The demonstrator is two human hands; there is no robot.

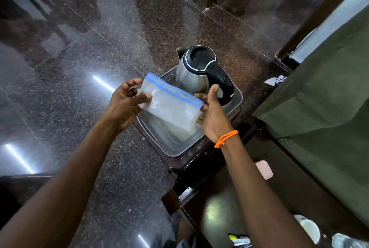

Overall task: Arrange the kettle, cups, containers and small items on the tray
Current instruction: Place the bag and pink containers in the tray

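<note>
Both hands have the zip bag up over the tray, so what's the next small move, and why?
Probably lower the zip bag flat onto the bare near half of the tray: the kettle fills the far end, and left hand and right hand hold it right above.

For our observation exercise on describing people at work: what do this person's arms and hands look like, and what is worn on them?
Both forearms are bare, with no sleeves in view. The left hand wears nothing: no glove, ring or band visible. The right hand is also ungloved, and its wrist carries an orange thread bracelet, wound in thin strands and knotted.
</note>
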